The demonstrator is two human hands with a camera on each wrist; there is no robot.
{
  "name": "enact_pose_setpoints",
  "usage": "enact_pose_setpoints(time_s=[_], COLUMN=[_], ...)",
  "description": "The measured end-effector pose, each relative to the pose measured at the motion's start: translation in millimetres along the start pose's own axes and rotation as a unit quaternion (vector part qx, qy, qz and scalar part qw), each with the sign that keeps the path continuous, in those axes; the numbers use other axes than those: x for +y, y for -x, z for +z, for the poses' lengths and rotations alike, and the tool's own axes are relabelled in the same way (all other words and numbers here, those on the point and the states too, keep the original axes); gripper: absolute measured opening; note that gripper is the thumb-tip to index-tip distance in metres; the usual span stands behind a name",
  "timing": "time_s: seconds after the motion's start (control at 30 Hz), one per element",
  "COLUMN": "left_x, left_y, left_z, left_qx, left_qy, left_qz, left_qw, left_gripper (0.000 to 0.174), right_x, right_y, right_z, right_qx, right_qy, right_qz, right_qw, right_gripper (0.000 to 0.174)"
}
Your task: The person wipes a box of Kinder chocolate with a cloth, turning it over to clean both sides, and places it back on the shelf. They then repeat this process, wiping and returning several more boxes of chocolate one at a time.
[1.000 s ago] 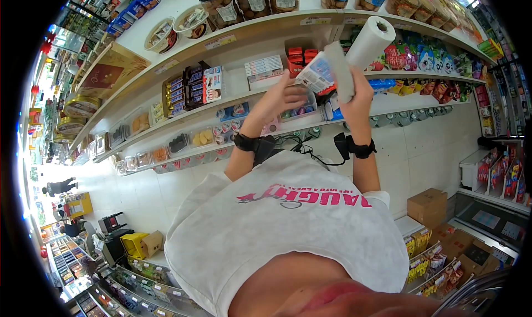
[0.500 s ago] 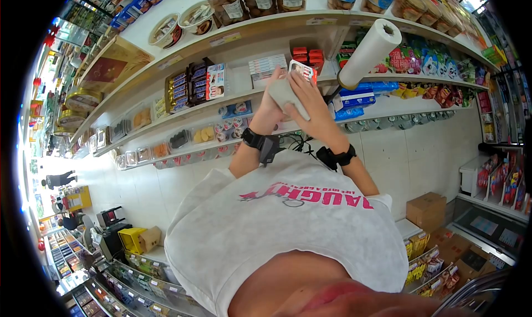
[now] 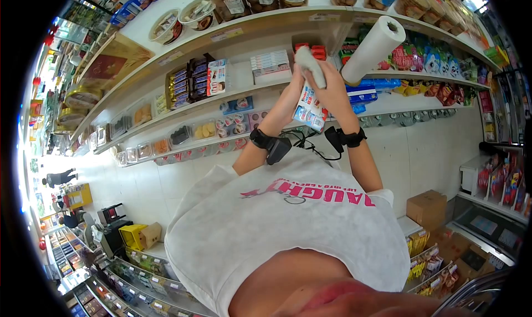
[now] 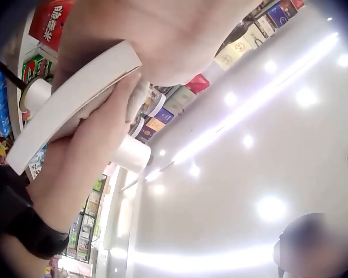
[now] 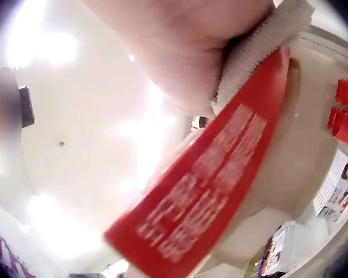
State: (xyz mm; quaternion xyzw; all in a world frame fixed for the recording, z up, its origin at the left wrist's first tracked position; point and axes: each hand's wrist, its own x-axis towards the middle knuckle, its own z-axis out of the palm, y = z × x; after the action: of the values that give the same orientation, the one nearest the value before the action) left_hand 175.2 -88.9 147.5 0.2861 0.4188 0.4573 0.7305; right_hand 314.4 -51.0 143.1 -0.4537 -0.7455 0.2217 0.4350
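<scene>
A white, blue and red chocolate box (image 3: pixel 311 109) is held between the two hands, in front of the shelves. My left hand (image 3: pixel 287 104) grips it from the left side. From the right, my right hand (image 3: pixel 334 93) holds a pale grey cloth (image 3: pixel 310 66) folded over the box's far end. The left wrist view shows a white narrow side of the box (image 4: pixel 75 104), with right-hand fingers (image 4: pixel 104 124) behind it. A red side with white print (image 5: pixel 209 185) faces the right wrist camera, and the cloth (image 5: pixel 261 52) presses along its upper end.
A paper roll (image 3: pixel 374 48) stands upright just right of the hands. Behind them the shelf bears stacked white boxes (image 3: pixel 270 65), red packets (image 3: pixel 318 52) and chocolate bars (image 3: pixel 188 81). Blue packs (image 3: pixel 363 93) lie below the roll. Jars (image 3: pixel 260 0) line the top shelf.
The left hand, apart with fingers spread a second ago, now grips the box. The box has turned, its printed end now pointing toward the body, and the cloth has shifted to its far end.
</scene>
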Motion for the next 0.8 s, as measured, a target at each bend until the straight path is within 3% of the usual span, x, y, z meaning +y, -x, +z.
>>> enact_pose_setpoints(time_s=[0.2, 0.33, 0.4, 0.53, 0.6, 0.63, 0.73, 0.8], left_x=[-7, -5, -12, -21, -25, -26, -18, -18], left_y=[-5, 0, -1, -4, -7, -7, -4, -9], left_z=[3, 0, 3, 7, 8, 8, 5, 5], left_qx=[-0.015, -0.061, -0.045, -0.032, -0.027, -0.024, -0.033, 0.003], left_qy=[0.038, -0.003, -0.011, -0.066, -0.111, -0.133, -0.088, -0.067], left_qz=[0.014, -0.012, -0.001, 0.009, 0.068, 0.097, 0.034, 0.104], left_qw=[0.999, 0.998, 0.999, 0.997, 0.991, 0.986, 0.995, 0.992], left_gripper=[0.08, 0.08, 0.073, 0.062, 0.057, 0.054, 0.045, 0.039], right_x=[-10, -8, 0, 9, 16, 17, 25, 25], right_y=[0, 1, 1, 7, 5, 4, 2, 6], right_z=[-10, -9, -7, -5, -4, -5, -5, -5], right_qx=[-0.027, -0.038, -0.049, 0.004, 0.023, 0.036, 0.063, 0.077], right_qy=[0.03, -0.021, -0.058, -0.032, -0.016, -0.041, -0.101, -0.2], right_qz=[-0.074, 0.011, 0.062, 0.075, 0.071, 0.096, 0.169, 0.209], right_qw=[0.996, 0.999, 0.995, 0.997, 0.997, 0.994, 0.978, 0.954], right_gripper=[0.043, 0.037, 0.035, 0.035, 0.035, 0.035, 0.04, 0.044])
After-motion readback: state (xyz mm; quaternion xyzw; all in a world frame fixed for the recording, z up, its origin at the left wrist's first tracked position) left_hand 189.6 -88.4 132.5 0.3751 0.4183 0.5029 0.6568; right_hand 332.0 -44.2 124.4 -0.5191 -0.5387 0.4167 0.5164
